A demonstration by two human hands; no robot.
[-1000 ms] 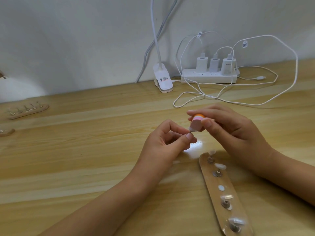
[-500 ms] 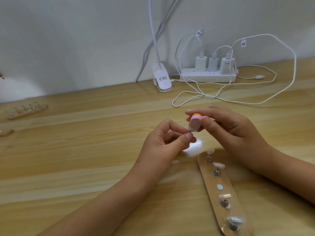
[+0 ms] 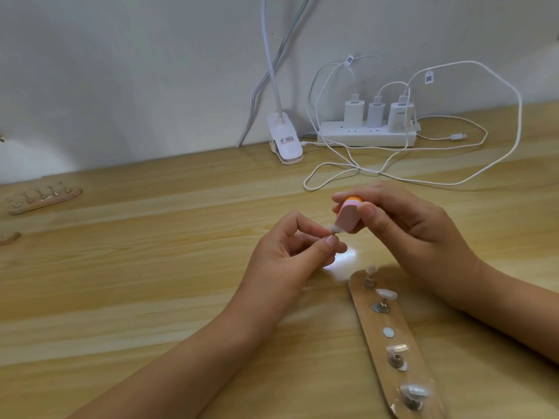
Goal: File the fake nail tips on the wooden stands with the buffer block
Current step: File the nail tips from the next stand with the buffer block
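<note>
wooden table (image 3: 121, 297), head view only. left hand (image 3: 290, 255) pinches a small pin between thumb and forefinger, with a clear nail tip (image 3: 426, 228) on its top end. right hand (image 3: 405, 225) grips the pink-and-orange buffer (image 3: 438, 217) between thumb and fingers, its lower edge touching the tip. both hands are held above the table, just behind the near stand (image 3: 393, 337). that stand lies lengthwise toward the camera; four tips sit on its pins, one middle spot shows only a bare white disc. second stand (image 3: 42, 196) far left, well apart. power strip (image 3: 366, 137) with chargers, cables and a lamp clip (image 3: 286, 140) at the wall.
</note>
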